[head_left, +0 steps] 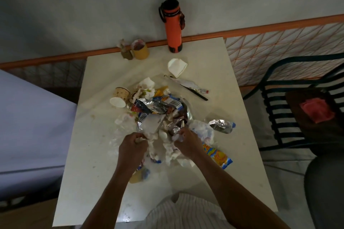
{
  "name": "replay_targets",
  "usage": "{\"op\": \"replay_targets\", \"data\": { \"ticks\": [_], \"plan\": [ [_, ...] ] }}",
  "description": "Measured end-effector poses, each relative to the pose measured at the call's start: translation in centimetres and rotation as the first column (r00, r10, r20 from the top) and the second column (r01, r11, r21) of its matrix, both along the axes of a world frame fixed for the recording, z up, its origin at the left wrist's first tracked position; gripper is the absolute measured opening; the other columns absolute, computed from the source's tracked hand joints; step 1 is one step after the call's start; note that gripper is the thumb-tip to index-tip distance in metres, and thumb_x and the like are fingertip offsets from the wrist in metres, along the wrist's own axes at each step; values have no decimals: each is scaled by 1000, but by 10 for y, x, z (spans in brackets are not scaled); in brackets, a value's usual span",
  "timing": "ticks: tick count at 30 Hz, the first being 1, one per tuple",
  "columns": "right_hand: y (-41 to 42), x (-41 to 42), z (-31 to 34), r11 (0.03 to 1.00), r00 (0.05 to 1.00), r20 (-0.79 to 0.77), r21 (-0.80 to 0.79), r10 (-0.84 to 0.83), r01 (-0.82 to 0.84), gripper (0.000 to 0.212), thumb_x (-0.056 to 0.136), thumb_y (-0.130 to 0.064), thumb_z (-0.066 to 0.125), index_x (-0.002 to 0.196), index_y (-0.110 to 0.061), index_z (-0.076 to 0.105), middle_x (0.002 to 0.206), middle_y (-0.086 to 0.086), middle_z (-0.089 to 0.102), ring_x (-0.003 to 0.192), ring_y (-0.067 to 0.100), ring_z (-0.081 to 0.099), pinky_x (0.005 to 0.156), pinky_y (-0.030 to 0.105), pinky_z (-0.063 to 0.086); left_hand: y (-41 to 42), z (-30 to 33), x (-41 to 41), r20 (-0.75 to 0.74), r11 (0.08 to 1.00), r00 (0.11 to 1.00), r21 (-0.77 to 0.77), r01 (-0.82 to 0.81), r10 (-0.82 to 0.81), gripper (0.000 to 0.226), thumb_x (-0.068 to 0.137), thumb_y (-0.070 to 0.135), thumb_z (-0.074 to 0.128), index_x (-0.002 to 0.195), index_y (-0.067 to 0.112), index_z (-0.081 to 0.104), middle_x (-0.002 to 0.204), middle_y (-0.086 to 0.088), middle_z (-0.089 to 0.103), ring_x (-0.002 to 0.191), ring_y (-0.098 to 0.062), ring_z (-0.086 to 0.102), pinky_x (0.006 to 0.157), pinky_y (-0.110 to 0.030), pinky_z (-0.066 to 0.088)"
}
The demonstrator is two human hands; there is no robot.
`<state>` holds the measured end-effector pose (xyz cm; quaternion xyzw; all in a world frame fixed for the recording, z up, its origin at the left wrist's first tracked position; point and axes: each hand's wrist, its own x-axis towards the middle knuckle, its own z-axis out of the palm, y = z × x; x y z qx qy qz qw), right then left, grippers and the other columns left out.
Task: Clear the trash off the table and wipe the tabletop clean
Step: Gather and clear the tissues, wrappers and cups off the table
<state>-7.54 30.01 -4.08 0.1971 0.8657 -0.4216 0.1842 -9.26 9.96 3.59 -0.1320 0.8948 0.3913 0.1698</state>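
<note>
Hands, left (132,145) and right (186,140), both clutching crumpled tissue (168,147) amid wrappers (158,107); orange bottle (174,26) well beyond.

We seem to be in a casual eatery or canteen seating corner. A small white table (104,109) stands against a grey wall (74,5) with an orange rail (260,29) and lattice-patterned tiles (279,50), littered with paper cups (121,96) and snack wrappers (158,106). A dark slatted metal chair (290,102) stands beside it.
</note>
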Motion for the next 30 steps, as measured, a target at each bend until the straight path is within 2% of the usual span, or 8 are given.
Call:
{"op": "replay_targets", "data": {
  "ticks": [7,10,15,17,19,20,22,30],
  "plan": [
    [20,0,11,974,992,-42,-199,-122,111,23,85,-20,65,108,-19,62,101,1,65,94,20,61,77,28,44,1,2,2,107,945,975,246,-216,195,19,67,24,59,80,28,72,80,-5,75,84,-35,72,83,-55,58],
    [30,4,20,988,995,-70,-140,-73,62,28,91,-26,50,110,-13,65,107,7,66,99,26,60,85,33,48,11,2,4,107,933,974,283,-222,199,21,68,26,58,83,17,70,80,-10,73,78,-29,69,83,-54,58],
    [48,15,20,994,990,-141,107,5,10,13,95,-16,51,99,-11,63,90,7,62,79,21,57,70,31,47,27,-4,5,94,951,987,270,-148,127,21,69,39,59,82,25,69,81,-2,73,81,-28,70,79,-49,58],
    [47,16,28,995,996,81,-88,-32,39,22,69,-4,80,86,-1,67,81,17,65,70,31,64,59,33,51,34,-8,2,61,982,997,179,-59,49,27,66,44,57,83,27,67,82,0,72,82,-27,68,75,-44,56],
    [46,15,18,992,998,28,-114,-48,51,39,40,-3,93,68,-4,66,62,12,62,51,29,63,42,27,47,44,-11,0,59,995,996,74,64,-68,21,67,37,59,83,24,64,85,-2,69,81,-26,65,67,-34,49],
    [44,17,22,986,995,88,-155,-47,60,30,53,-11,91,71,-9,66,64,9,62,56,28,64,47,27,49,47,-15,-1,61,990,989,24,136,-138,16,71,32,63,84,23,63,88,-3,67,80,-24,63,63,-30,45],
    [37,17,24,999,999,38,41,-31,29,16,87,-30,65,89,-14,67,86,6,67,85,27,65,71,30,49,52,-28,2,49,956,958,-72,286,-283,13,81,21,70,91,19,61,96,-4,60,81,-19,60,61,-29,44],
    [8,20,16,978,971,214,154,103,-138,39,86,-42,61,123,-28,63,130,4,62,116,24,60,94,36,50,61,-67,16,109,732,810,-372,571,-576,50,91,35,68,133,15,50,131,-8,56,120,-24,57,99,-37,50]
  ]
}}
